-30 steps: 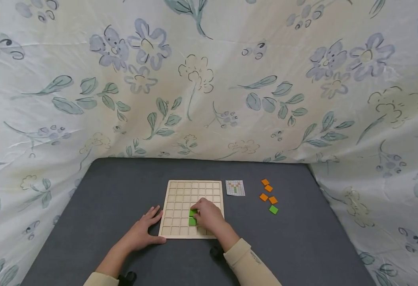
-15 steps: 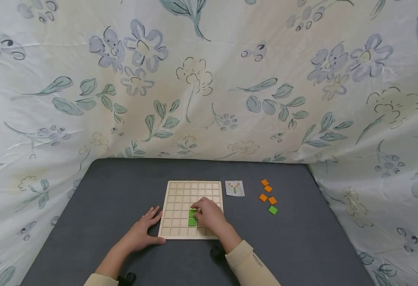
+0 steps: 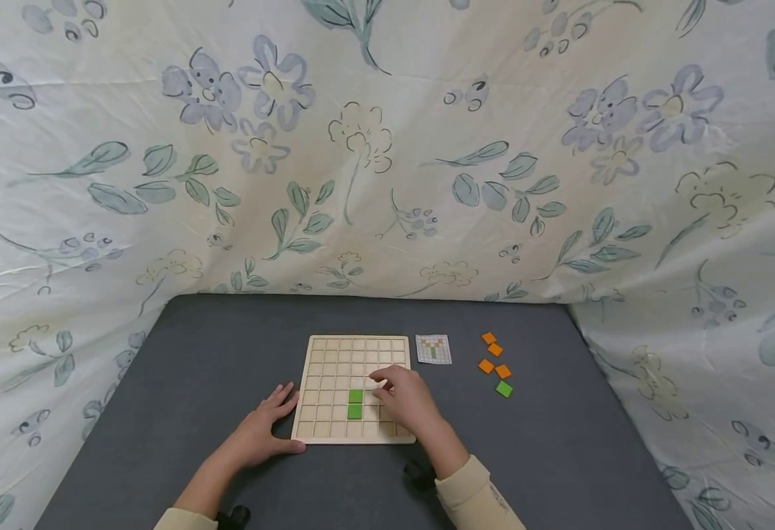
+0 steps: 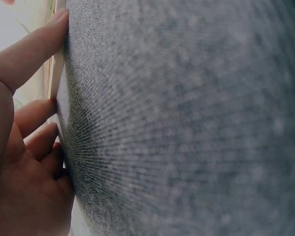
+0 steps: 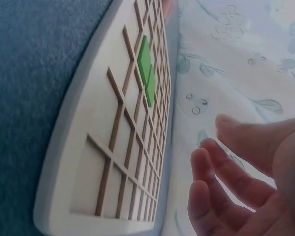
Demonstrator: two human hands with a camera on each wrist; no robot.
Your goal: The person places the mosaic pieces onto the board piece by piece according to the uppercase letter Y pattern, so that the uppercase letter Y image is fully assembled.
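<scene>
A pale wooden grid board (image 3: pixel 324 368) lies flat on the table, with two green square tiles (image 3: pixel 355 404) set in neighbouring cells, one behind the other. My left hand (image 3: pixel 264 427) rests at the board's left edge, thumb at the near corner and fingers spread along the side; in the left wrist view its thumb and fingertips meet the board's rim (image 4: pixel 56 73). Over the right part of the board hovers my right hand (image 3: pixel 403 397), thumb and fingers apart and holding nothing. The right wrist view shows its fingers (image 5: pixel 201 206) relaxed, away from the green tiles (image 5: pixel 146 69).
A small printed card (image 3: pixel 433 350) with a coloured grid pattern lies right of the board. Farther right are several orange tiles (image 3: pixel 495 350) and one loose green tile (image 3: pixel 504 389). A floral cloth (image 3: pixel 387 184) hangs behind the dark grey table (image 3: pixel 241 331).
My right hand has let go of the farther green tile and moved right, uncovering it in its cell. The left hand stays at the board's edge.
</scene>
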